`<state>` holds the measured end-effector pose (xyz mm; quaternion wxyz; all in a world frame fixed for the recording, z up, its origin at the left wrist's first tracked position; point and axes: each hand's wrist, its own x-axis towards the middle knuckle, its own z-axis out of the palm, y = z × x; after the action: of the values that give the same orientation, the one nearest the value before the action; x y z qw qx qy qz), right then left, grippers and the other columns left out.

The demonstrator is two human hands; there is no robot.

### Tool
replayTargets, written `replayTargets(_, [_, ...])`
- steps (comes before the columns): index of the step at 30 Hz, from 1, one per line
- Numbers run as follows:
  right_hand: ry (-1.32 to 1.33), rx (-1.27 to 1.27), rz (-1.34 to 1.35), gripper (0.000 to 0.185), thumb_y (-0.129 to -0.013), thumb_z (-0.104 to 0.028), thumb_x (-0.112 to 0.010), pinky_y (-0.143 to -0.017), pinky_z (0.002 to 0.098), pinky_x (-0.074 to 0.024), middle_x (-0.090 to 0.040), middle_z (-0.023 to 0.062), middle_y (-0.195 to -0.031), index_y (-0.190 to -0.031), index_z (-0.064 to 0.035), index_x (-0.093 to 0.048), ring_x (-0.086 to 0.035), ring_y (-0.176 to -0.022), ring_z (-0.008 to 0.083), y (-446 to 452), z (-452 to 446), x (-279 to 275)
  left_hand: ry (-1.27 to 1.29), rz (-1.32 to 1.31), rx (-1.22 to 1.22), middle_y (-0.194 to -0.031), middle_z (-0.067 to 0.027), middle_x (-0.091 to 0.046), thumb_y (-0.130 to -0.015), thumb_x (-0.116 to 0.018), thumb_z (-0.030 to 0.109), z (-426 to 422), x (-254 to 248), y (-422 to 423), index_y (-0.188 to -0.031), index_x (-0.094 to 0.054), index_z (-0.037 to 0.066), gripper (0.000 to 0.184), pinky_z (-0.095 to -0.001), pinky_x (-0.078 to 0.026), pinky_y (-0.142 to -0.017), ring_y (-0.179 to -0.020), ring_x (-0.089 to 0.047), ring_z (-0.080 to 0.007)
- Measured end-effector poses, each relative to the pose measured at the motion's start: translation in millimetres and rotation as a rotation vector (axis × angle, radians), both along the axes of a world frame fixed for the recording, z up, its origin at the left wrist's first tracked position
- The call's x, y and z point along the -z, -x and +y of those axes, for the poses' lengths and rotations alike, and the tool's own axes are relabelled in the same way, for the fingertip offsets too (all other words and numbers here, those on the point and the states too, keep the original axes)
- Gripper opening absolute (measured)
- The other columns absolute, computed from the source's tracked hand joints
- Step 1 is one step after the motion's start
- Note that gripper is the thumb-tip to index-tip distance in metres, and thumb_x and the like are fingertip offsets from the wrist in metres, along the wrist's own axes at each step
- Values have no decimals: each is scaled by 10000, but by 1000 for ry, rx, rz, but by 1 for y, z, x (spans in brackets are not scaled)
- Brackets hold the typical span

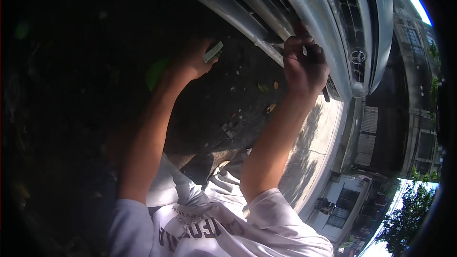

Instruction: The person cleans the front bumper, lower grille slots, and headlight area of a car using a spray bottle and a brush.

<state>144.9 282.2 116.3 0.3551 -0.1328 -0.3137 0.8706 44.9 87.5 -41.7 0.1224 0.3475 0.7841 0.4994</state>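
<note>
My left hand [196,63] is raised over the dark ground, fingers closed around a small pale flat-sided block [213,52]; its exact kind does not show. Beside the grille of a silver car, my right hand [305,69] is closed in a fist-like grip close to the front bumper [259,38]. The end of a dark stick-like handle [326,95] sticks out below that hand. What its fingertips touch is in shadow and hard to make out.
The car's grille [350,7] carries a round emblem [357,56]. Fallen leaves [271,108] lie on the shaded ground. Sunlit pavement [316,135] runs to the right, with a building [340,202] and a tree [409,219] beyond.
</note>
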Motion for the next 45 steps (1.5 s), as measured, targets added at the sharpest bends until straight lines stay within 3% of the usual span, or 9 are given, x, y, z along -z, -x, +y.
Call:
replayTargets(9, [-149, 26, 71, 330, -1055, -328, -423, -736, 358, -502, -611, 129, -977, -826, -109, -515, -594, -826, 209, 25, -105, 11, -49, 23, -15, -892, -173, -680, -833, -743, 239, -11, 2, 16, -971, -632, 36, 269, -457, -519, -749, -855, -661, -394])
replayTargets(12, [-128, -239, 287, 289, -1030, -219, -454, -755, 341, -532, -606, 196, -1051, -802, -59, -530, -597, -836, 214, 86, -113, 37, -47, 54, -53, -886, -169, -682, -831, -746, 245, -16, 3, 16, -974, -637, 40, 273, -459, -518, -738, -848, -662, -391])
replayTargets(17, [-184, 51, 95, 319, -1044, -255, -406, -695, 342, -554, -606, 254, -1115, -860, -38, -551, -624, -776, 213, 27, -68, 23, -84, 40, -94, -843, -145, -680, -833, -752, 266, -22, -8, 17, -975, -651, 46, 280, -437, -514, -690, -802, -666, -363])
replayTargets(20, [-212, 62, 89, 277, -1042, -250, -418, -715, 351, -543, -607, 252, -1113, -913, -44, -551, -621, -799, 214, 51, -112, 26, -481, -114, -86, -768, -85, -670, -839, -766, 332, -23, -35, 26, -954, -669, 51, 319, -385, -503, -616, -669, -658, -263])
replayTargets(21, [-128, -314, 170, 276, -1042, -251, -424, -756, 372, -527, -608, 243, -1112, -881, -59, -539, -608, -841, 215, 67, -120, 25, -568, -257, -86, -739, -55, -657, -846, -766, 357, -26, -56, 34, -939, -676, 54, 330, -347, -495, -589, -628, -635, -204])
replayTargets(25, [-250, 10, 44, 239, -1030, -215, -407, -734, 355, -528, -606, 235, -1155, -868, -70, -505, -600, -839, 209, 42, -95, 16, -636, -400, -197, -691, 4, -633, -864, -753, 389, -20, -96, 50, -917, -690, 54, 345, -261, -478, -532, -557, -591, -92])
replayTargets(32, [-294, 24, 45, 288, -1059, -268, -370, -706, 311, -541, -601, 246, -1194, -878, -88, -505, -603, -821, 181, 51, -111, 14, -382, -492, -166, -807, -128, -724, -833, -729, 387, -7, -104, 54, -1016, -725, 80, 358, -376, -566, -712, -789, -723, -232])
replayTargets(34, [-256, 83, -21, 269, -1061, -338, -405, -661, 297, -489, -649, 97, -1047, -879, -156, -481, -581, -802, 165, 52, -109, 16, -368, -339, -227, -681, -28, -662, -859, -729, 405, 3, -100, 53, -954, -716, 65, 354, -283, -521, -539, -526, -617, -115])
replayTargets(45, [-339, -88, 68, 289, -1052, -290, -412, -729, 313, -537, -599, 260, -1242, -877, -99, -540, -616, -808, 186, 44, -84, 22, -460, -309, -271, -631, -7, -604, -877, -721, 319, -5, -72, 66, -975, -716, 50, 287, -270, -482, -463, -492, -570, -98])
